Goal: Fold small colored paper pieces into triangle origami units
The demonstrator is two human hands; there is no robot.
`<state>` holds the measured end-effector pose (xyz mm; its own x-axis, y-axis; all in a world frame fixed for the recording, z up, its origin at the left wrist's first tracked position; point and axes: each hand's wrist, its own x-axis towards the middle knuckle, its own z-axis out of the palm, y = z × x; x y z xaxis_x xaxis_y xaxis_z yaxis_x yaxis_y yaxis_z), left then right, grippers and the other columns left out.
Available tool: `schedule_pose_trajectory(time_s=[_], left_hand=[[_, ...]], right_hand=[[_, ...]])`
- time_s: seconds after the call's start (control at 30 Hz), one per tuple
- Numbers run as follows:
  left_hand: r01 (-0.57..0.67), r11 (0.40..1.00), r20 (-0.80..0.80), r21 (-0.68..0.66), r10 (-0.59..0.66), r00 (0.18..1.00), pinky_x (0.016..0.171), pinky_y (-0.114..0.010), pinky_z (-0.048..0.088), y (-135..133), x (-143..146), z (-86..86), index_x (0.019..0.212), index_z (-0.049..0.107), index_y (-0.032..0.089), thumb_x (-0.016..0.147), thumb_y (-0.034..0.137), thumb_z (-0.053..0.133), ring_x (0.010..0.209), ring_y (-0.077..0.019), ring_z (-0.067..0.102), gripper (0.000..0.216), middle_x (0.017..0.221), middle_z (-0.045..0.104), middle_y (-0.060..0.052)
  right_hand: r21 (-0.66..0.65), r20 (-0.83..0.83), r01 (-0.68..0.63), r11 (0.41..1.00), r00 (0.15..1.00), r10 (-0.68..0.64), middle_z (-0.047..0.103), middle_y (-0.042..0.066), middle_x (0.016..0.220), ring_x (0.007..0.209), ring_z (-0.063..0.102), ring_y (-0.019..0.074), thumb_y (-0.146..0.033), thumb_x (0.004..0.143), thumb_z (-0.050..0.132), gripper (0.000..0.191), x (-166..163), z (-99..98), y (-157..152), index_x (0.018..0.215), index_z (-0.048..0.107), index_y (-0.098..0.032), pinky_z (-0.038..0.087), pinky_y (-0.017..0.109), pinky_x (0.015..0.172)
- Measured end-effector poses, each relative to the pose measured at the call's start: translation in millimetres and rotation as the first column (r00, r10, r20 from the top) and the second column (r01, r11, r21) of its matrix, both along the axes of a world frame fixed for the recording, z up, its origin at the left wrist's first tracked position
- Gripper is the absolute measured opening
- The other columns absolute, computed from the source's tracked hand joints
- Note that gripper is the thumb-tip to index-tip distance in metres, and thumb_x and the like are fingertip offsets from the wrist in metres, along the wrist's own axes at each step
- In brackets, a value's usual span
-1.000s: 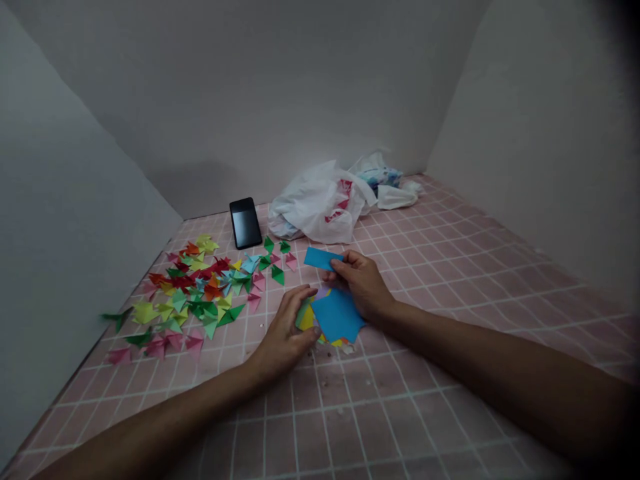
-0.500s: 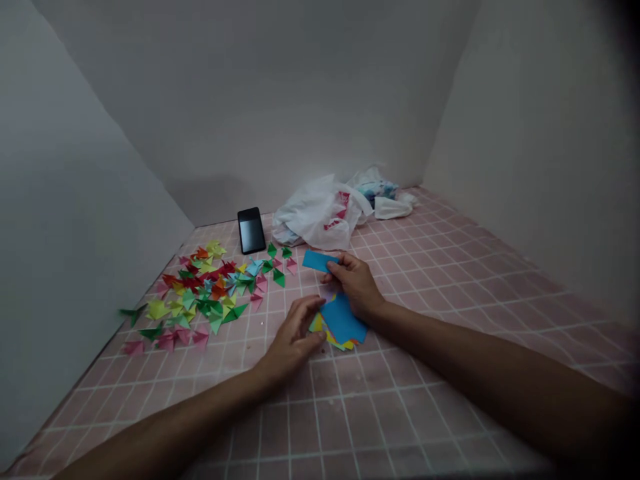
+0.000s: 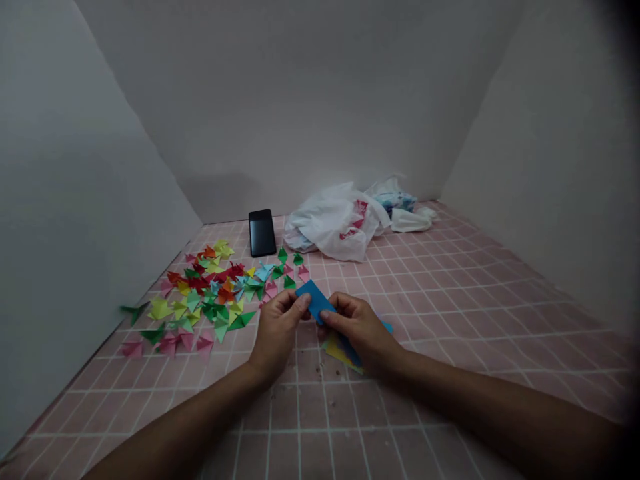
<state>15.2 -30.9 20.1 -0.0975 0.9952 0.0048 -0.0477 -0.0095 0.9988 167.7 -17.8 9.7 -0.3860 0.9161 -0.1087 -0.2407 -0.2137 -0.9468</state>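
Note:
A small blue paper strip is held between both my hands just above the pink tiled floor. My left hand pinches its left end with thumb and forefinger. My right hand pinches its right end. Under my right hand lies a small stack of coloured paper sheets, yellow and blue edges showing. A spread of several folded paper triangles in green, red, yellow, pink and light blue covers the floor to the left.
A black phone leans against the back wall. White plastic bags are heaped at the back, with a crumpled white piece beside them. Grey walls close in on the left, back and right. Pink tiled floor stretches to the right.
My right hand brought the blue strip back towards me, off the paper stack. My left hand left the stack and took hold of the strip's other end.

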Motion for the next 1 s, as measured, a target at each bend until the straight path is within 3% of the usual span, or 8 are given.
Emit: schedule_pose_trajectory(time_s=[0.07,0.17,0.27,0.4,0.57,0.77,0.87,1.0], left_hand=[[0.045,0.999,-0.048,0.011,-0.045,0.998,0.066,-0.025,0.042,0.8,-4.9,2.6,0.069,0.059,0.016,0.081,0.039,0.068,0.066,-0.0127,0.052,0.028,0.066,0.057,0.002],[0.168,0.985,-0.16,-0.028,-0.17,0.972,0.058,-0.023,0.035,2.4,-10.3,4.2,0.066,0.055,0.016,0.08,0.041,0.068,0.061,-0.0113,0.043,0.031,0.063,0.049,0.003],[0.24,0.968,-0.221,-0.068,-0.249,0.943,0.056,-0.024,0.032,3.1,-12.0,2.2,0.065,0.052,0.017,0.083,0.044,0.064,0.06,-0.0112,0.04,0.035,0.063,0.044,0.004],[0.222,0.974,-0.257,-0.044,-0.225,0.94,0.055,-0.024,0.032,1.3,-12.1,-1.5,0.069,0.051,0.018,0.089,0.046,0.055,0.06,-0.0114,0.04,0.035,0.063,0.044,0.004],[0.239,0.971,-0.393,0.024,-0.21,0.895,0.053,-0.024,0.031,1.6,-12.6,-4.8,0.067,0.052,0.018,0.092,0.043,0.052,0.057,-0.0111,0.04,0.036,0.06,0.044,0.004],[0.279,0.956,-0.139,-0.092,-0.289,0.947,0.055,-0.023,0.039,5.4,-11.6,-8.2,0.078,0.059,0.016,0.083,0.043,0.064,0.06,-0.0115,0.048,0.028,0.068,0.056,0.001],[0.259,0.958,-0.086,-0.126,-0.271,0.959,0.053,-0.021,0.038,6.2,-11.0,-9.5,0.075,0.058,0.015,0.079,0.043,0.069,0.057,-0.01,0.048,0.03,0.065,0.055,0.002],[0.253,0.952,0.014,-0.171,-0.255,0.967,0.051,-0.02,0.04,6.9,-10.8,-10.3,0.086,0.061,0.016,0.076,0.039,0.073,0.056,-0.01,0.051,0.028,0.066,0.061,0.001]], right_hand=[[0.019,0.042,-0.034,0.999,0.999,0.033,0.059,-0.002,0.063,0.057,0.052,0.0112,-0.04,0.075,0.076,0.029,0.4,1.6,0.1,0.073,0.057,-0.019,0.04,0.025,0.057],[0.1,0.084,0.032,0.994,0.996,-0.041,0.05,-0.004,0.065,0.058,0.044,0.0097,-0.041,0.074,0.076,0.03,2.7,4.5,2.7,0.072,0.055,-0.019,0.034,0.023,0.054],[0.088,0.119,0.041,0.995,0.992,-0.051,0.045,-0.005,0.062,0.056,0.04,0.0091,-0.041,0.075,0.074,0.033,4.9,6.4,4.8,0.069,0.051,-0.02,0.032,0.023,0.051],[-0.02,0.1,-0.044,0.999,0.994,0.046,0.05,-0.006,0.057,0.05,0.043,0.0081,-0.041,0.074,0.073,0.033,2.4,5.8,2.8,0.068,0.048,-0.02,0.034,0.022,0.05],[-0.069,0.047,-0.037,0.997,0.998,0.04,0.051,-0.008,0.056,0.046,0.045,0.0068,-0.039,0.073,0.073,0.029,-0.5,5.0,0.2,0.076,0.051,-0.02,0.036,0.021,0.047],[-0.031,0.113,-0.008,0.999,0.994,0.011,0.055,-0.007,0.054,0.046,0.049,0.0071,-0.036,0.078,0.069,0.023,4.9,1.2,6.1,0.076,0.053,-0.019,0.037,0.021,0.046],[-0.002,0.1,-0.014,1.0,0.995,0.014,0.054,-0.007,0.053,0.046,0.05,0.0076,-0.031,0.077,0.069,0.019,5.6,-3.2,9.7,0.079,0.055,-0.019,0.038,0.02,0.047],[0.011,0.066,-0.006,1.0,0.998,0.005,0.055,-0.007,0.054,0.046,0.053,0.0079,-0.024,0.076,0.067,0.014,5.1,-4.1,12.4,0.082,0.056,-0.019,0.04,0.02,0.047]])
